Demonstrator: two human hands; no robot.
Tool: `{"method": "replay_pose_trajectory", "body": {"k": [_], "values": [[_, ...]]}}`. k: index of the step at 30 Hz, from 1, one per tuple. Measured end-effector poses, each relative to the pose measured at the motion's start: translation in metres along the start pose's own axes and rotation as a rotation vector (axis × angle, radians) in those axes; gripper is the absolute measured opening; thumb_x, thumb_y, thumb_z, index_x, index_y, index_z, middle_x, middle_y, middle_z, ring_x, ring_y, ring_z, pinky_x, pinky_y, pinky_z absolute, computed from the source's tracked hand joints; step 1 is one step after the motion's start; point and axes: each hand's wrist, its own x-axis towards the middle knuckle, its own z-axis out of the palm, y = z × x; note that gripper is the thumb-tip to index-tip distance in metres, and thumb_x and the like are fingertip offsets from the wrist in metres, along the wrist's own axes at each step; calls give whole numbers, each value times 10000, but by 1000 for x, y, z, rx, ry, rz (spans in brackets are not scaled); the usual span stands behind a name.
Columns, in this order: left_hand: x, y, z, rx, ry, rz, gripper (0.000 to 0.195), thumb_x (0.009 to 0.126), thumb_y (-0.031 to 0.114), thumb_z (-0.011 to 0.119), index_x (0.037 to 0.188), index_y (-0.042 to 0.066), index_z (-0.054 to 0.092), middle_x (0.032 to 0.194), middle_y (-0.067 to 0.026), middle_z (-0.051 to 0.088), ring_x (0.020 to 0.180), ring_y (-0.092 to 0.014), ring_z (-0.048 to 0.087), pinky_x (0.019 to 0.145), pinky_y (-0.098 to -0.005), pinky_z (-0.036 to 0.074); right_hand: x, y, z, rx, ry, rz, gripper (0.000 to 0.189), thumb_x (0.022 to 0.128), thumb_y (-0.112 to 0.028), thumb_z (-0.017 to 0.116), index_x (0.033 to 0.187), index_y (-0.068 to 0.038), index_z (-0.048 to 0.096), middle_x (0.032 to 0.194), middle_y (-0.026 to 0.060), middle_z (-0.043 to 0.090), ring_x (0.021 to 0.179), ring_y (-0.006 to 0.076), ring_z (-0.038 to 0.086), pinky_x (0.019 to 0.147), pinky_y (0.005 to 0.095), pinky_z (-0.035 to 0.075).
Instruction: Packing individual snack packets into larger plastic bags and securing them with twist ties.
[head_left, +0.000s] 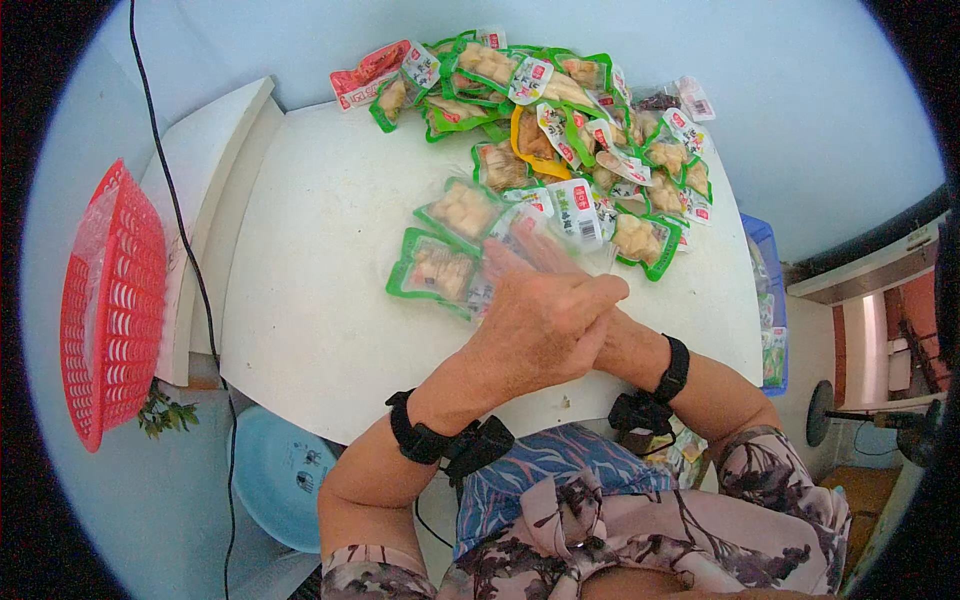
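Observation:
My left hand crosses over my right hand in front of me, its fingers bent out of sight. Blurred fingers of what looks like my right hand reach out beyond it; the palm is hidden. These fingers lie over the white ends of clear food packets with green borders. One such packet is at their left, another packet just above it; both are blurred. Whether either hand grips a packet is not plain. A white-ended packet lies at the near edge of a heap of packets.
The white table has a rounded edge. A red plastic basket stands at the left, near a black cable. Below is a light-blue basin. A blue crate with packets sits beyond the right edge. Each wrist bears a strapped black device.

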Motion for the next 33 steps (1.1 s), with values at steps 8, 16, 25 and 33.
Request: {"method": "replay_pose_trajectory", "body": {"k": [8, 16, 25, 33], "values": [[2, 1, -3, -2, 17, 1, 200, 729, 46, 665, 928, 66, 677, 797, -127, 685, 700, -299, 673, 623, -374, 531, -1, 2, 5, 52, -7, -3, 339, 797, -184, 666, 1115, -88, 597, 1100, 147, 609, 1066, 281, 551, 938, 382, 448], [1, 2, -3, 43, -17, 8, 210, 716, 48, 662, 925, 62, 673, 787, -129, 677, 696, -298, 663, 619, -388, 522, -1, 1, 7, 88, -23, -6, 348, 792, -200, 676, 1114, -92, 599, 1103, 150, 607, 1064, 278, 551, 934, 380, 449], [2, 3, 4, 2, -98, 9, 200, 714, 44, 667, 914, 48, 672, 781, -144, 673, 707, -302, 664, 621, -388, 519, -6, 8, 11, 143, -24, -21, 359, 787, -217, 688, 1113, -96, 600, 1106, 154, 606, 1063, 275, 550, 928, 377, 450], [1, 2, 6, 31, -111, -10, 190, 714, 39, 670, 902, 58, 688, 800, -130, 687, 693, -295, 668, 619, -365, 524, -1, -10, 5, 185, 27, -72, 337, 794, -192, 666, 1104, -77, 600, 1116, 153, 607, 1077, 278, 549, 933, 376, 448]]}}
